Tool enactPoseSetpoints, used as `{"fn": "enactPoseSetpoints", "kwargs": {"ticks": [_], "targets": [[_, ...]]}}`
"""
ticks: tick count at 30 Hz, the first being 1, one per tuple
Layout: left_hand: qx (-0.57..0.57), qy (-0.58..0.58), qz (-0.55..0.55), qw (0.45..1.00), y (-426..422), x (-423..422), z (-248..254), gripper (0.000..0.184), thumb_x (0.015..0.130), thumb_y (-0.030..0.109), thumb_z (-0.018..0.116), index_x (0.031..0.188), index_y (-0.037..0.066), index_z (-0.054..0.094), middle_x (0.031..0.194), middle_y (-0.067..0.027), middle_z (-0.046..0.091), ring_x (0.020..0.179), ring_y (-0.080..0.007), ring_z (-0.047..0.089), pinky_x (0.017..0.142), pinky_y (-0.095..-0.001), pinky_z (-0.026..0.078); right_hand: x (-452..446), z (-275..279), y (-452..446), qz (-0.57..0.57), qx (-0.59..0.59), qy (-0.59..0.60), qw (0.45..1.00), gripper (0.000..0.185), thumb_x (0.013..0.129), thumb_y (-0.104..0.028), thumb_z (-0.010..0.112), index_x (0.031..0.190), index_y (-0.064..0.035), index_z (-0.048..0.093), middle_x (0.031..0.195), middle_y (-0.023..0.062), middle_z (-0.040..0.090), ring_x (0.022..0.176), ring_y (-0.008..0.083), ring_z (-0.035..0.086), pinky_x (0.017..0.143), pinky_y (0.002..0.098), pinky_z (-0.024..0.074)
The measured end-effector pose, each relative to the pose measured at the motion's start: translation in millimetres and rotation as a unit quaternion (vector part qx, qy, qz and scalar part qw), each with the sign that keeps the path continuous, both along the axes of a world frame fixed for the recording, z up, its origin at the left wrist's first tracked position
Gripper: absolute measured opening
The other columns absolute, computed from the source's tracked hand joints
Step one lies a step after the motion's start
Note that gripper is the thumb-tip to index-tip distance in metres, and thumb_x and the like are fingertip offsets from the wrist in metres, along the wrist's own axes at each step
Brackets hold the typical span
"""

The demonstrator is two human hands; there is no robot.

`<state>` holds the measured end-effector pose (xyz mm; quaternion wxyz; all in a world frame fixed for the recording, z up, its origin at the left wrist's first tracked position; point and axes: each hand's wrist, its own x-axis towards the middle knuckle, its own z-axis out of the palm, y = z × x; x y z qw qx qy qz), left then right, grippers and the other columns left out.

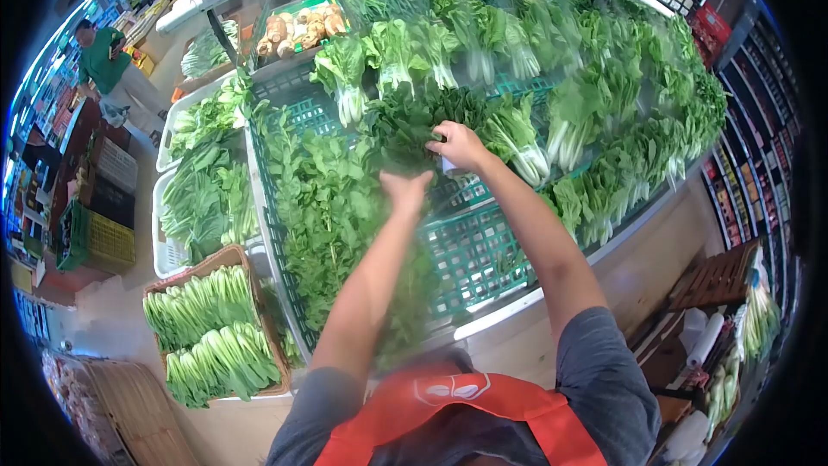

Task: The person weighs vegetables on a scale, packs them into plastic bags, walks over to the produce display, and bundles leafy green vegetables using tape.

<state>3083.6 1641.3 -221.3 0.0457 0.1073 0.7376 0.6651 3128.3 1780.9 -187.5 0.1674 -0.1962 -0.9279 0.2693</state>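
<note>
My right hand [463, 148] is closed around the stem end of a bunch of dark leafy greens [412, 125]. Something small and whitish shows just under its fingers; I cannot make out what it is. Against the near side of the same leaves lies my left hand [404, 190], thumb stretched out and the other fingers mostly hidden in the foliage. Bushy lighter greens [323, 198] fill the space left of my hands. Close by on the right is a white-stemmed leafy head [522, 138]. Below my right hand a green plastic crate [470, 263] shows its lattice.
Rows of leafy heads [397, 56] line the display behind, near a box of ginger-like roots [297, 30]. At lower left sits a basket of green bunches [216, 328]. A person in a green top [103, 60] stands far left. Bottled shelves [759, 138] rise at right.
</note>
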Motion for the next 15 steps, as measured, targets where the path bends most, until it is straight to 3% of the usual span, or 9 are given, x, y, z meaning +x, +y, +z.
{"fn": "enactPoseSetpoints", "kwargs": {"ticks": [3, 4, 5, 7, 8, 9, 11, 13, 15], "targets": [[-0.101, -0.086, -0.135, 0.982, 11.4, -6.8, 13.2, 0.051, 0.061, 0.009, 0.073, 0.105, -0.005, 0.051, 0.098, -0.0179, 0.061, 0.084, -0.0279, 0.061, 0.075, -0.0371, 0.048, -14.9, 5.3, 16.9, 0.026, -0.206, -0.106, 0.972, 0.021, 0.074, -0.02, 0.066, 0.083, -0.0009, 0.065, 0.074, 0.0093, 0.062, 0.07, 0.0207, 0.06, 0.064, 0.0325, 0.0451], [-0.107, -0.08, -0.112, 0.985, 20.6, -17.8, -12.4, 0.047, 0.062, 0.015, 0.073, 0.1, -0.004, 0.055, 0.094, -0.0192, 0.064, 0.088, -0.0296, 0.062, 0.078, -0.0376, 0.047, -20.3, -0.9, 20.0, 0.036, -0.278, -0.082, 0.956, 0.019, 0.071, -0.016, 0.067, 0.079, 0.0008, 0.065, 0.071, 0.0069, 0.062, 0.063, 0.015, 0.057, 0.06, 0.0295, 0.0443], [-0.115, -0.074, -0.117, 0.984, 21.1, -14.9, -20.2, 0.049, 0.062, 0.018, 0.073, 0.102, -0.005, 0.054, 0.094, -0.0202, 0.063, 0.089, -0.031, 0.061, 0.078, -0.0384, 0.047, -20.0, -2.9, 26.1, 0.061, -0.26, -0.067, 0.961, 0.018, 0.071, -0.016, 0.066, 0.079, 0.0005, 0.065, 0.07, 0.0067, 0.062, 0.062, 0.0151, 0.057, 0.059, 0.0293, 0.0443], [-0.134, -0.056, -0.126, 0.981, 4.5, -0.3, 13.2, 0.054, 0.062, 0.023, 0.073, 0.104, -0.005, 0.053, 0.095, -0.0223, 0.062, 0.091, -0.0337, 0.061, 0.079, -0.0398, 0.047, -21.7, 7.5, 29.7, 0.112, -0.225, -0.029, 0.968, 0.016, 0.07, -0.015, 0.066, 0.077, 0.0001, 0.065, 0.069, 0.0064, 0.062, 0.06, 0.0152, 0.057, 0.057, 0.0287, 0.0443], [-0.179, -0.053, -0.12, 0.975, 1.9, 2.5, 10.0, 0.064, 0.063, 0.03, 0.073, 0.11, -0.005, 0.048, 0.101, -0.0257, 0.06, 0.095, -0.036, 0.059, 0.082, -0.0405, 0.046, -18.2, 15.0, 29.9, 0.057, -0.366, -0.038, 0.928, 0.014, 0.07, -0.013, 0.064, 0.075, 0.0, 0.065, 0.07, 0.0064, 0.062, 0.062, 0.0146, 0.057, 0.057, 0.0281, 0.0446], [-0.196, -0.058, -0.113, 0.972, 2.6, 2.6, 3.4, 0.067, 0.062, 0.031, 0.074, 0.112, -0.006, 0.047, 0.103, -0.0263, 0.059, 0.096, -0.0364, 0.059, 0.083, -0.0406, 0.046, -18.7, 11.4, 32.8, 0.037, -0.41, -0.065, 0.909, 0.013, 0.071, -0.013, 0.062, 0.074, -0.0005, 0.065, 0.071, 0.0062, 0.062, 0.063, 0.0146, 0.058, 0.057, 0.0277, 0.0446], [-0.226, -0.073, -0.096, 0.967, 5.0, 4.7, -11.0, 0.072, 0.062, 0.032, 0.074, 0.114, -0.008, 0.044, 0.106, -0.0275, 0.058, 0.098, -0.0372, 0.058, 0.084, -0.0408, 0.045, -18.7, 1.1, 30.6, 0.07, -0.371, -0.094, 0.921, 0.013, 0.071, -0.013, 0.061, 0.073, -0.0012, 0.065, 0.07, 0.0055, 0.062, 0.062, 0.0143, 0.058, 0.057, 0.0277, 0.0447], [-0.253, -0.106, -0.099, 0.957, 8.6, -2.6, -13.1, 0.077, 0.063, 0.033, 0.075, 0.117, -0.01, 0.04, 0.113, -0.0279, 0.054, 0.103, -0.037, 0.055, 0.088, -0.0398, 0.044, -22.6, 4.1, 19.0, 0.064, -0.369, -0.025, 0.927, 0.012, 0.071, -0.014, 0.059, 0.069, -0.0028, 0.064, 0.069, 0.005, 0.062, 0.061, 0.0142, 0.057, 0.058, 0.0274, 0.0453], [-0.252, -0.111, -0.086, 0.958, 5.9, -4.6, -35.5, 0.08, 0.063, 0.032, 0.075, 0.12, -0.011, 0.037, 0.116, -0.0279, 0.052, 0.106, -0.0367, 0.054, 0.09, -0.0394, 0.043, -15.0, 42.1, 14.9, -0.059, -0.55, 0.067, 0.83, 0.011, 0.073, -0.01, 0.055, 0.078, -0.0034, 0.062, 0.068, 0.0062, 0.06, 0.06, 0.0137, 0.057, 0.056, 0.0275, 0.0457]]}}
